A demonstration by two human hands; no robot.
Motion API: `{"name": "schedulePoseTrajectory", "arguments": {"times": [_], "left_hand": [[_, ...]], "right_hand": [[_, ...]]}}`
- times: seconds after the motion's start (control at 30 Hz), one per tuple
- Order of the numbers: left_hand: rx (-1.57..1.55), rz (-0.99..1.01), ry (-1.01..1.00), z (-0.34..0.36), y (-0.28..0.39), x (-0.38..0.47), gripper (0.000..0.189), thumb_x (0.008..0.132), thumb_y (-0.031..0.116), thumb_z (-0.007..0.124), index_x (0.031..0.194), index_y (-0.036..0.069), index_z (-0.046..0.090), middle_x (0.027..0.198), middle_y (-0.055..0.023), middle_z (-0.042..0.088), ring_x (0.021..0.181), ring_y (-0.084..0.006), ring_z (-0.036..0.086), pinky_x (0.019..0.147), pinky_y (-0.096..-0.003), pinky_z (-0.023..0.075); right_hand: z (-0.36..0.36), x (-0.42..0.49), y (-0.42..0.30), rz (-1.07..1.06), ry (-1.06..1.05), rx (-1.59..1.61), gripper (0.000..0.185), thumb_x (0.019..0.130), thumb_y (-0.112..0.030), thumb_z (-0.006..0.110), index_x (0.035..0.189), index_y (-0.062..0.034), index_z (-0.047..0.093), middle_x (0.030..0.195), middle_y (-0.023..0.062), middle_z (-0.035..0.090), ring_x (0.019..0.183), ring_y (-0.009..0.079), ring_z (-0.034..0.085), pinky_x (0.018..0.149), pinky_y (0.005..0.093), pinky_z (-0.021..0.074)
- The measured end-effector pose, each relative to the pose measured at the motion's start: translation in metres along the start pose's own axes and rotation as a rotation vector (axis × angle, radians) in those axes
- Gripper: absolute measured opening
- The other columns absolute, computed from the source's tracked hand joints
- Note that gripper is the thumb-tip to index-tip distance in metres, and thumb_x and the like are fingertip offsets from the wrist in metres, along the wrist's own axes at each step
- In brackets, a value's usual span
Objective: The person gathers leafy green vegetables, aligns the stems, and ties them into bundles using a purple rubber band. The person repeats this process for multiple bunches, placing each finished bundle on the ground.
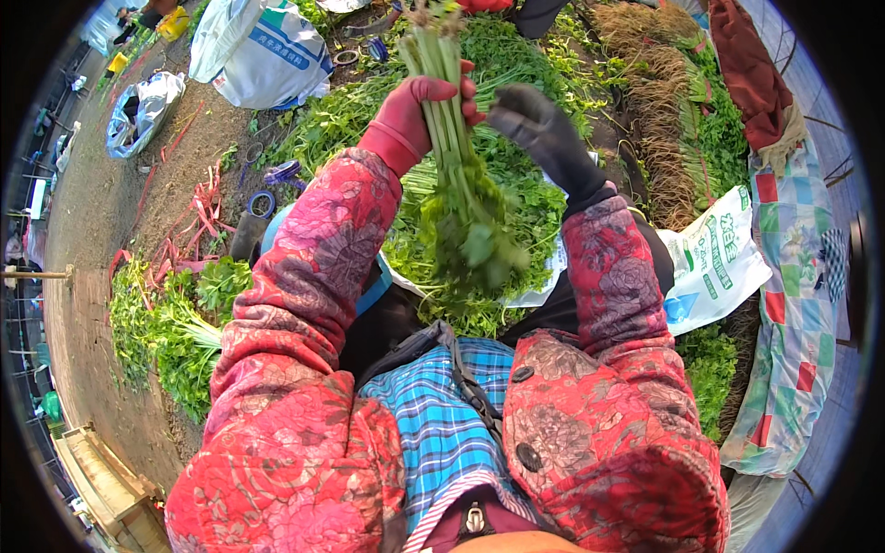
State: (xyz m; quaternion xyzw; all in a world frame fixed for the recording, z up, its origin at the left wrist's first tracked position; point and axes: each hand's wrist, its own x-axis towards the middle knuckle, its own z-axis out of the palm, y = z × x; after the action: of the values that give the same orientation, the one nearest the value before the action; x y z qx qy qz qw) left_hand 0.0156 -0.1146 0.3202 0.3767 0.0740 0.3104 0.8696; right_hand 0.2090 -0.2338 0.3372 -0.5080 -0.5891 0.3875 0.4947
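My left hand (418, 110), in a red glove, grips a bunch of celery (449, 131) around its stalks. The bunch is held root end up, with its leafy tops (477, 242) hanging down and blurred. Just right of the stalks is my right hand (536, 131), in a dark glove, its fingers curved and apart with nothing seen between them. Below both hands lies a heap of loose leafy celery (408, 242), partly on a white sheet (546, 294) between my knees.
To the left are tape rolls (261, 204), red plastic strips (204, 207) and more celery (187, 339). Feed sacks stand at upper left (276, 59) and right (719, 263). Rooted bundles (650, 117) line the right side beside a checked cover (795, 311). A wooden crate (104, 477) sits lower left.
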Motion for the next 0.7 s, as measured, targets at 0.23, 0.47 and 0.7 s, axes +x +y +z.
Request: {"name": "schedulePoseTrajectory", "arguments": {"times": [0.23,0.47,0.7], "left_hand": [[0.020,-0.253,-0.108,0.024,-0.022,-0.010,0.052,0.086,0.021,0.068,0.132,0.001,0.055,0.090,-0.0083,0.060,0.073,-0.0216,0.059,0.072,-0.0401,0.0530],[0.324,-0.249,-0.001,0.034,-0.006,-0.018,0.041,0.083,0.008,0.069,0.122,-0.002,0.058,0.078,-0.0069,0.060,0.060,-0.0187,0.060,0.060,-0.0387,0.0569],[0.358,-0.160,0.089,0.038,-0.010,-0.021,0.043,0.084,0.009,0.075,0.122,-0.002,0.059,0.080,-0.0069,0.062,0.062,-0.0189,0.062,0.061,-0.0379,0.0578]], "right_hand": [[0.003,0.064,-0.035,-0.298,0.117,-0.229,0.038,0.106,-0.026,0.057,0.133,-0.0002,0.058,0.121,0.0104,0.069,0.110,0.0167,0.065,0.095,0.0315,0.0522],[-0.016,0.081,-0.044,-0.330,-0.009,0.021,0.034,0.102,-0.022,0.063,0.130,-0.0026,0.060,0.113,0.0046,0.067,0.102,0.0122,0.064,0.088,0.0272,0.0529],[0.011,0.073,-0.036,-0.546,0.143,-0.055,0.017,0.091,0.000,0.070,0.108,-0.0015,0.068,0.113,0.0053,0.065,0.093,0.0101,0.063,0.082,0.0253,0.0533]]}}
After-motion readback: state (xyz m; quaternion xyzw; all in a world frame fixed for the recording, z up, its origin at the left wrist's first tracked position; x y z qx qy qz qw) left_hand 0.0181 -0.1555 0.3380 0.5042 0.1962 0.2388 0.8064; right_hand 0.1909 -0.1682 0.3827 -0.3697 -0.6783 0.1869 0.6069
